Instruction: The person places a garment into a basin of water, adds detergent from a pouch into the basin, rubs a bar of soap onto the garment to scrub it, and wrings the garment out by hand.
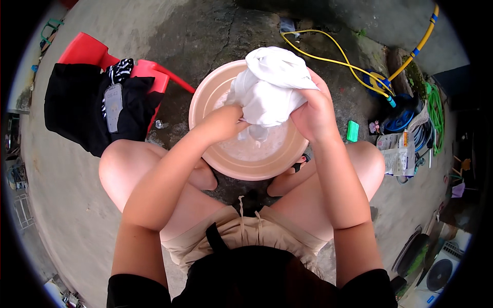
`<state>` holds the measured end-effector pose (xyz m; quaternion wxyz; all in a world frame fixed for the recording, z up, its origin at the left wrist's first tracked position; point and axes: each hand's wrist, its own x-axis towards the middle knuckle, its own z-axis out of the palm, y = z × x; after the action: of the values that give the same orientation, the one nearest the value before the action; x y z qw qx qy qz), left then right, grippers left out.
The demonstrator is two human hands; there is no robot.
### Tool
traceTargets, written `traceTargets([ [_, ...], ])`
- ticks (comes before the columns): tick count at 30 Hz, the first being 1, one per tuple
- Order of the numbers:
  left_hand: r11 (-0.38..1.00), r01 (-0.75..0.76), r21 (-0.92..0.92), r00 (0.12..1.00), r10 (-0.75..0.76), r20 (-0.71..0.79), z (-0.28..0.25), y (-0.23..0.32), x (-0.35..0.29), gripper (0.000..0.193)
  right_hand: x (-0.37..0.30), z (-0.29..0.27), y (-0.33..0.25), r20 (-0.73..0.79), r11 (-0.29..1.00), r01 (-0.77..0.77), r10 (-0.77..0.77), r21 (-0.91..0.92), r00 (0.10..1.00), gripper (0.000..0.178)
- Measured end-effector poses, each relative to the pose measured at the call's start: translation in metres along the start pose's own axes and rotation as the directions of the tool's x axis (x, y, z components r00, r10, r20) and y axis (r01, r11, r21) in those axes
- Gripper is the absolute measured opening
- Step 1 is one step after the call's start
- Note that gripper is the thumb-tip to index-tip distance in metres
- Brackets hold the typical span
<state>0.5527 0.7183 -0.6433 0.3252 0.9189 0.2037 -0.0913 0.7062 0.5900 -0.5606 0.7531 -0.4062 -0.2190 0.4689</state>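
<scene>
A bunched white cloth (272, 87) hangs over a round peach-coloured basin (205, 87) that stands on the ground between my feet. Sudsy water (257, 149) lies in the basin, and the cloth's lower end hangs down close to it. My left hand (226, 122) is closed on the cloth's lower left part, its fingertips partly hidden. On the other side, my right hand (314, 115) holds the cloth's right edge, with the thumb along it and the other fingers mostly behind the fabric.
At left, a red plastic chair (159, 77) bears black clothing (74, 102) and a phone (113, 108). A green soap bar or box (352, 131) lies right of the basin. Beyond it are a yellow hose (328, 38), a newspaper (398, 154) and a green hose (435, 118).
</scene>
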Motion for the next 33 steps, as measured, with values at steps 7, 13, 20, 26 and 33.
traceTargets([
  [7, 0.67, 0.016, -0.742, 0.988, -0.124, -0.091, -0.003, 0.005, 0.008, 0.043, 0.014, -0.029, 0.009, 0.041, 0.742, 0.102, -0.099, -0.662, 0.994, 0.036],
  [13, 0.123, -0.021, -0.992, 0.941, -0.334, -0.061, -0.019, 0.01, -0.001, 0.04, -0.004, -0.025, 0.024, 0.156, 0.162, 0.127, 0.178, -0.979, 0.972, 0.037],
  [20, -0.137, -0.089, -0.987, 0.974, -0.218, -0.057, -0.023, 0.007, -0.006, 0.032, -0.012, -0.011, 0.047, 0.217, 0.485, 0.147, 0.09, -0.862, 0.972, 0.018],
  [26, -0.125, -0.087, -0.988, 0.992, -0.106, -0.073, -0.029, 0.002, -0.009, 0.031, 0.001, -0.023, 0.053, 0.112, 0.735, -0.037, 0.152, -0.678, 0.982, 0.015],
  [33, 0.668, 0.132, -0.733, 0.983, -0.182, 0.012, -0.025, 0.015, -0.01, 0.053, -0.002, -0.024, 0.044, -0.086, 0.9, -0.211, 0.193, -0.38, 0.977, 0.013],
])
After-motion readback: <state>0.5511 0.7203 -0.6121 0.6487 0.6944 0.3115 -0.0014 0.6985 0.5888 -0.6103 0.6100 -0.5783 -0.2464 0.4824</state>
